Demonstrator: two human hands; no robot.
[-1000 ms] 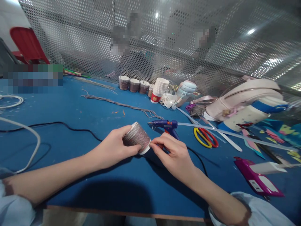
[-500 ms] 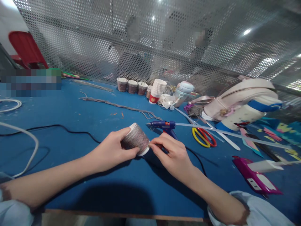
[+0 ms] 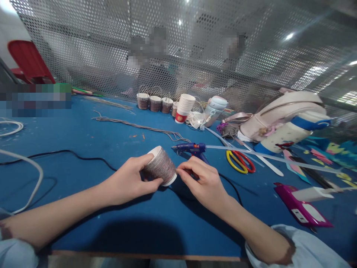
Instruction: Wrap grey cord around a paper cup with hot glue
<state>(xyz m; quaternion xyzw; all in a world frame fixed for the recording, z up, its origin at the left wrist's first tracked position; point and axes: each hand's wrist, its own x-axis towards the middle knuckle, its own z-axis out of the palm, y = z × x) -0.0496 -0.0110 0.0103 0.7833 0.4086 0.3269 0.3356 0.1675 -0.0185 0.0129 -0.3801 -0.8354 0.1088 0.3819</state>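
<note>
My left hand (image 3: pixel 136 176) grips a paper cup (image 3: pixel 162 166) wound with grey-pink cord, thumb on the near side and fingers around the far side. The cup lies tilted, its white rim towards the lower right. Close to that rim, my right hand (image 3: pixel 202 182) has thumb and forefinger pinched together; whatever sits between the fingertips is too small to make out. Just beyond the right hand lies a blue glue gun (image 3: pixel 192 148) with a long clear glue stick in its back. A loose bundle of grey cord (image 3: pixel 139 125) stretches across the table behind the cup.
Several cord-wrapped cups (image 3: pixel 155 103) stand at the back beside a stack of paper cups (image 3: pixel 185 108). To the right lie scissors (image 3: pixel 237 162), a magenta device (image 3: pixel 301 206), a bottle (image 3: pixel 287 136) and a pale bag (image 3: pixel 259 119). A black cable (image 3: pixel 72 152) crosses the left side.
Both hands and the cup keep nearly the same pose. The whole view has shifted slightly, so things appear a little further left.
</note>
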